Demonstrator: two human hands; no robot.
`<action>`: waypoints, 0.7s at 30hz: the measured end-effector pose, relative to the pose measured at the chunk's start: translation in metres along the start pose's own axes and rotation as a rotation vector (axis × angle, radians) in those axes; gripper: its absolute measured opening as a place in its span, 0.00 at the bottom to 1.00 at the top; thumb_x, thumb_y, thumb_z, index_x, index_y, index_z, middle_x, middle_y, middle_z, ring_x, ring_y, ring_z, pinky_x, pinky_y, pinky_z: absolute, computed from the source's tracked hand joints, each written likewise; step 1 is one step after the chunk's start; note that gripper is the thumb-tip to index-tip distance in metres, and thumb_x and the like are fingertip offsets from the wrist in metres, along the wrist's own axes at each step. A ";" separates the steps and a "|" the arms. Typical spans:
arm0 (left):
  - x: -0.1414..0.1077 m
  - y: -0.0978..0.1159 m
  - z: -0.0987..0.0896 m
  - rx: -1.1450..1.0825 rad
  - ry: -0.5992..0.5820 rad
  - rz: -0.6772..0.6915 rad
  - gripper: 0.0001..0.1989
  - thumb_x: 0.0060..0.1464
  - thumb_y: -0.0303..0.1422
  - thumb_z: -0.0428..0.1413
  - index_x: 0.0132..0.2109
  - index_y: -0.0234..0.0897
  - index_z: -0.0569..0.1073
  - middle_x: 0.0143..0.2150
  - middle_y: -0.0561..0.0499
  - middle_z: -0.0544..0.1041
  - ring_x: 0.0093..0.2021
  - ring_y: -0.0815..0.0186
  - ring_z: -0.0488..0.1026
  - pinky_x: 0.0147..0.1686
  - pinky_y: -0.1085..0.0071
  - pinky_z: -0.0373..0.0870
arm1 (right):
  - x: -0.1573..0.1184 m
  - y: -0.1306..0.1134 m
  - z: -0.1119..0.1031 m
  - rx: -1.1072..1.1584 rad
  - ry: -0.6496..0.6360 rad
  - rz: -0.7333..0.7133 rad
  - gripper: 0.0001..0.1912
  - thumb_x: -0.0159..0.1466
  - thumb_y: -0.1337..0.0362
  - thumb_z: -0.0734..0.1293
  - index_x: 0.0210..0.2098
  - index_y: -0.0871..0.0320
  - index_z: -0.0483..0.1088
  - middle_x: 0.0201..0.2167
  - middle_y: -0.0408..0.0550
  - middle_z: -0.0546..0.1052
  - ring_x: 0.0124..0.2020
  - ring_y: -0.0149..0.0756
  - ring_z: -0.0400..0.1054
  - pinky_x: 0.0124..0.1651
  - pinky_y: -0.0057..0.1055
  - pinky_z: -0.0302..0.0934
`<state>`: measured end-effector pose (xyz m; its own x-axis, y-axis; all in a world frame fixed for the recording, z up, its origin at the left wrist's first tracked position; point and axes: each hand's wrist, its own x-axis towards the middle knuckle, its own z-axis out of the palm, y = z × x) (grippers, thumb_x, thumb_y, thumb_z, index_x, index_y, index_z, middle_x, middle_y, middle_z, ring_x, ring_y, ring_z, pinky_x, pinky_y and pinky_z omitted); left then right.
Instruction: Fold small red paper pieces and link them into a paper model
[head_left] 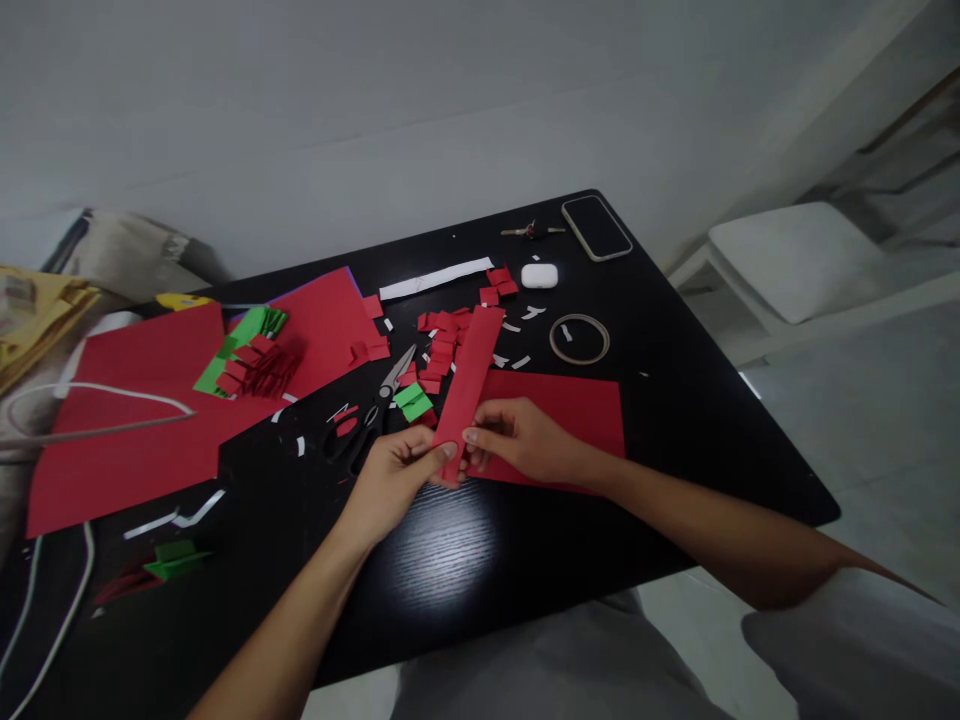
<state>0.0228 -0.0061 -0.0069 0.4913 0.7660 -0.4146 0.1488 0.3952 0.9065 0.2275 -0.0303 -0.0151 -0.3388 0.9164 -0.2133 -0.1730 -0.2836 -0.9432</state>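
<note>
Between my two hands is a long red paper strip, tilted with its far end up over the table. My left hand pinches its near end, thumb on top. My right hand grips the strip's right edge close beside the left thumb. Under my right hand lies a red paper sheet. Black-handled scissors rest left of the strip, blades pointing away. Small folded red paper pieces and a folded green piece lie just behind my left hand.
Larger red sheets cover the table's left side, with a green and red folded bundle on them. Farther back are a white strip, a tape roll, a white earbud case, keys and a phone.
</note>
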 end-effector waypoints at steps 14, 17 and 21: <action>0.000 0.003 0.003 0.025 0.028 -0.014 0.17 0.51 0.44 0.68 0.31 0.33 0.77 0.28 0.48 0.82 0.27 0.63 0.81 0.32 0.66 0.82 | 0.000 0.003 0.001 0.015 0.039 0.044 0.13 0.61 0.56 0.74 0.31 0.60 0.75 0.26 0.44 0.79 0.26 0.32 0.74 0.33 0.30 0.70; 0.000 0.003 0.002 0.032 0.027 0.001 0.17 0.52 0.43 0.67 0.30 0.33 0.77 0.27 0.48 0.82 0.26 0.65 0.79 0.32 0.69 0.81 | -0.001 0.003 0.002 0.019 0.008 0.061 0.12 0.61 0.57 0.74 0.32 0.60 0.75 0.26 0.45 0.79 0.27 0.32 0.74 0.34 0.30 0.70; 0.000 0.002 0.001 0.038 -0.007 0.024 0.16 0.52 0.42 0.67 0.31 0.33 0.78 0.25 0.51 0.79 0.24 0.68 0.77 0.29 0.72 0.78 | -0.001 0.002 0.001 0.018 0.006 0.043 0.11 0.61 0.58 0.73 0.32 0.60 0.74 0.27 0.45 0.79 0.28 0.33 0.75 0.35 0.30 0.70</action>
<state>0.0243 -0.0059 -0.0048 0.5008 0.7716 -0.3922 0.1690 0.3573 0.9186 0.2263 -0.0322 -0.0168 -0.3404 0.9050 -0.2551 -0.1752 -0.3276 -0.9284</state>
